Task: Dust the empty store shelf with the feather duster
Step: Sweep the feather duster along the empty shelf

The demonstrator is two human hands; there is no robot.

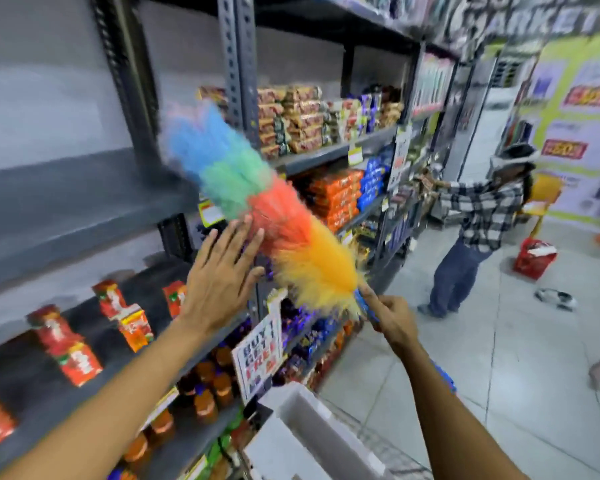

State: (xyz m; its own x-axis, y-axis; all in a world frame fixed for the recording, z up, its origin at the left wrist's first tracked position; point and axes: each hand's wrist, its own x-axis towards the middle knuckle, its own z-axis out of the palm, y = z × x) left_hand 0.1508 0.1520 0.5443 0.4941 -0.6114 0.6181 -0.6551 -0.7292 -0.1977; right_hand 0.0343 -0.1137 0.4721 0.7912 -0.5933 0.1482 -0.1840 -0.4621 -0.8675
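Note:
A rainbow feather duster (253,202), blue at the tip, then green, red and yellow, slants up to the left. Its blue tip brushes the right end of the empty grey shelf (66,206), which is bare. My right hand (388,315) is shut on the duster's blue handle, low and to the right of the feathers. My left hand (222,275) is open with fingers spread, palm toward the red feathers, fingertips touching them. The picture is blurred by motion.
Red and orange cartons (73,344) lie on the shelf below. Jars (205,400) stand lower still. A perforated grey upright (239,64) separates the bay of stacked snack packs (298,119). A person in a plaid shirt (482,216) stands down the aisle near a red basket (534,258). A white box (312,438) sits near my feet.

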